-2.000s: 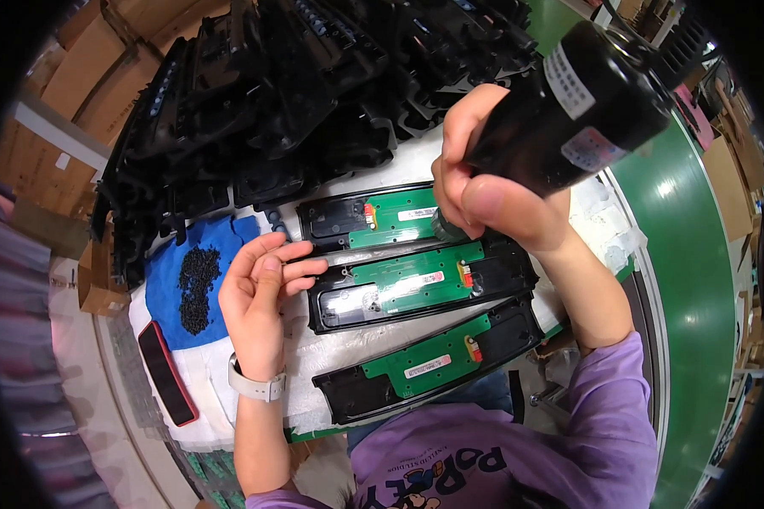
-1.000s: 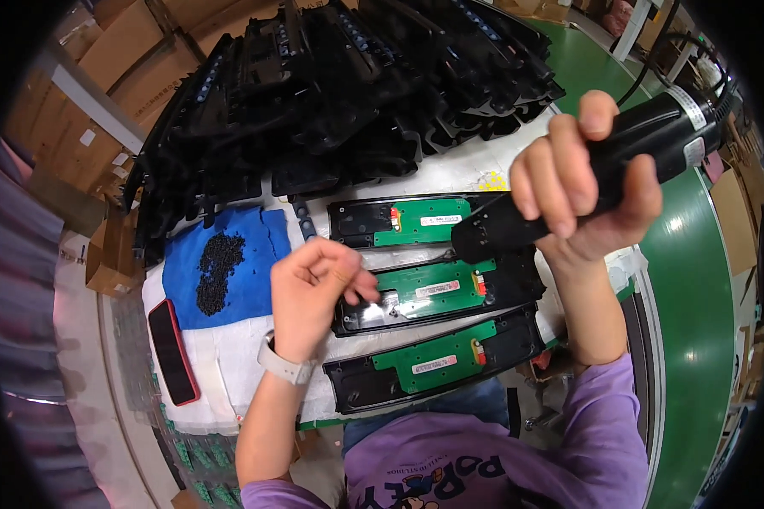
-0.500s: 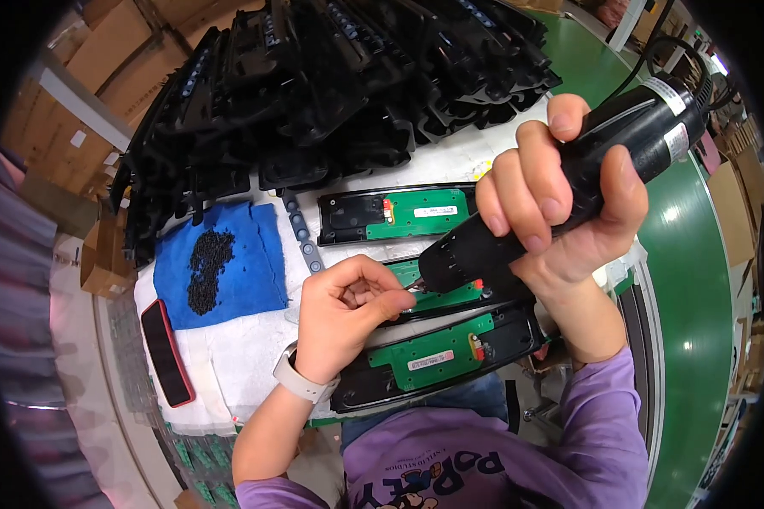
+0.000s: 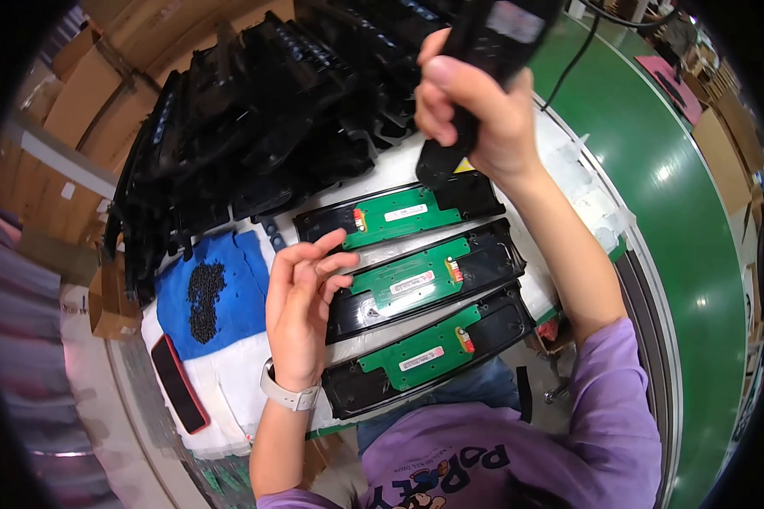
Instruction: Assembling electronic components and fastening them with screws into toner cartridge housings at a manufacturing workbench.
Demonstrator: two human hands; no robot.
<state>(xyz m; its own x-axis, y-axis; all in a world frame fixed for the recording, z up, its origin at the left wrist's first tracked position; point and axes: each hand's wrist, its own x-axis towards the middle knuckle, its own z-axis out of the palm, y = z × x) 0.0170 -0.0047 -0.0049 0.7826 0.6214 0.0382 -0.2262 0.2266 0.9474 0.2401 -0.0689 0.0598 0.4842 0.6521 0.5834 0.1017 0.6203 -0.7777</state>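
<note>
My right hand (image 4: pixel 492 119) grips a black electric screwdriver (image 4: pixel 502 53), nose down, just above the far right part of the farthest panel. Three long black plastic panels lie one behind another, each with a green circuit board: a far board (image 4: pixel 378 222), a middle board (image 4: pixel 373 282) and a near board (image 4: pixel 390 373). By the left ends of the far and middle panels hovers my left hand (image 4: pixel 299 310), its fingers loosely curled and apart. No held thing shows in them. The screwdriver's bit cannot be made out.
Small black screws (image 4: pixel 205 305) lie heaped on a blue cloth (image 4: pixel 248 271) at the left. A red-edged phone (image 4: pixel 178 386) rests nearer me. Black plastic housings (image 4: pixel 255 119) are piled across the back. A cable (image 4: pixel 573 64) hangs over the green surface (image 4: pixel 645 161) at right.
My right hand has lifted the screwdriver off the middle panel and swung it away from me, to the far panel. My left hand has drawn back left, its pinch opened. The view has shifted slightly.
</note>
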